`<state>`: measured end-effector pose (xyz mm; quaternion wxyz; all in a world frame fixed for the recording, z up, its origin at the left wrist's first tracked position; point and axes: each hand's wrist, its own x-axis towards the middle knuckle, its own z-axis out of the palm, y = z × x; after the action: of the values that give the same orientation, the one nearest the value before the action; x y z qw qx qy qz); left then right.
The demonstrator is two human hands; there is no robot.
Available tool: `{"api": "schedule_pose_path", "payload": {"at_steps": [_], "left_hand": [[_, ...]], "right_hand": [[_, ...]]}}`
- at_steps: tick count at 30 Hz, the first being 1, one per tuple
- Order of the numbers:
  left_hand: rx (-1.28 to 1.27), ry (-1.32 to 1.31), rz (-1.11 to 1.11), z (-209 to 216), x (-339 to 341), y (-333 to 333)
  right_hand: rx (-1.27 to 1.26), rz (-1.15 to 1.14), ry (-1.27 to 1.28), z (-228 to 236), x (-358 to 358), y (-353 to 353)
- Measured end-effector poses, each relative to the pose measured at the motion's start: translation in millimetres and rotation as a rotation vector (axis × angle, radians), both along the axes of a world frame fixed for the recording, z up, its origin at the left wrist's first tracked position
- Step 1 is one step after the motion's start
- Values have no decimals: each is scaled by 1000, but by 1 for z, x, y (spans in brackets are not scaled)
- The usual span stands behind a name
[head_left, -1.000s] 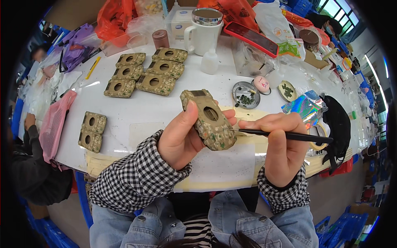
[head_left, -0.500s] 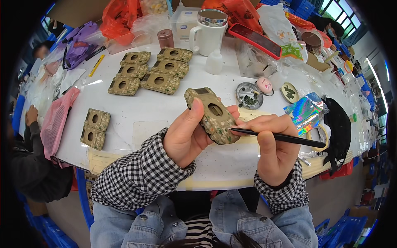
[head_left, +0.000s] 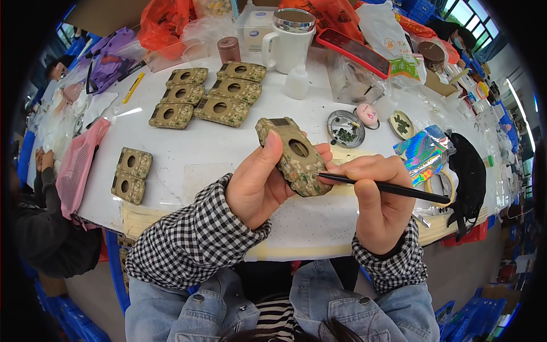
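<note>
A camouflage-painted model tank hull (head_left: 286, 138) with a round hole in its top rests tilted in my left hand (head_left: 250, 191), the thumb along its side. My right hand (head_left: 380, 208) is closed round black tweezers (head_left: 407, 190). Their fine tip meets the hull's surface at its near right end; whether a small piece sits in the tip I cannot make out. Beyond the hull, a round metal dish (head_left: 346, 130) holds small dark green bits, and a pale dish (head_left: 401, 125) beside it holds more.
More camouflage hulls stand in a back group (head_left: 221, 108) and a left pair (head_left: 131, 175). A white mug (head_left: 288, 51), a small bottle (head_left: 297, 82) and a red-cased phone (head_left: 353, 52) are at the back. At right lie a black pouch (head_left: 468, 171) and a tape roll (head_left: 446, 185). Another person's hands (head_left: 44, 159) rest at far left.
The tweezers' tip stays against the hull, with only a very slight shift of both hands. The whole view has moved a little.
</note>
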<state>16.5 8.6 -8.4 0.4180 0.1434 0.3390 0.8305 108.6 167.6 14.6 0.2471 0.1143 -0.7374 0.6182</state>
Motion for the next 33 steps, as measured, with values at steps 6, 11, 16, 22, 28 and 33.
{"api": "schedule_pose_path", "payload": {"at_steps": [6,11,16,22,28,33], "left_hand": [[7,1,-1,-1,0,0],[14,-3,-3,-2,-1,0],[11,-12,-1,-1,0,-1],[7,-17,1,-1,0,0],[23,-21,-3,-3,0,0],[20,-26,-7,-2,0,0]], "right_hand": [[3,1,5,-1,0,1],[13,0,9,-1,0,1],[-3,13,15,-1,-1,1],[3,15,17,-2,-1,1],[2,15,19,-2,-1,1],[-3,17,19,-3,0,1]]}}
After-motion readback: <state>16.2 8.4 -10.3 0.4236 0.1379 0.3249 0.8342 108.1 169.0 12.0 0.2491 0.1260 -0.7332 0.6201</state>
